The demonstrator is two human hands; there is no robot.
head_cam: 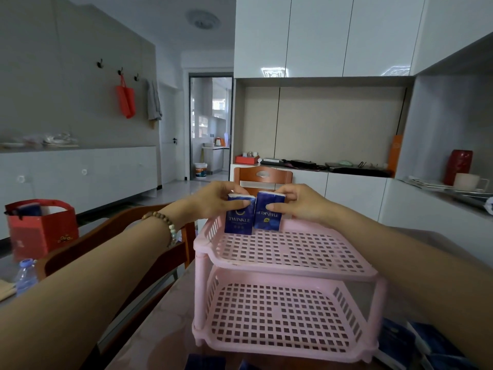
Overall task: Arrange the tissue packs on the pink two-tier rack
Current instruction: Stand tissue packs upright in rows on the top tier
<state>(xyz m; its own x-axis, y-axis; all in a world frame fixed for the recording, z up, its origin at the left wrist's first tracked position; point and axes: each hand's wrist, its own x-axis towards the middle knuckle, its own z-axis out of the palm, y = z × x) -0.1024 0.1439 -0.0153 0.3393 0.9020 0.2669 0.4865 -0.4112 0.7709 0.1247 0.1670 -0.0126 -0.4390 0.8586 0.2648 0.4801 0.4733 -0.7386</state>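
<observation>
2 packs [238, 217] upright on rack [282, 273] | L hand [213, 198], R hand [302, 204] pinch each | table [160, 340], cabinets [320, 36]

Upper tier [288, 252] front bare, lower tier [274, 316] open frontward, left pack [238, 218], right pack [268, 214] block far edge

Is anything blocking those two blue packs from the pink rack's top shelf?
Nothing visible. The left hand holds the left tissue pack and the right hand the right tissue pack, both upright at the top tier's far end; nothing else sits there.
</observation>
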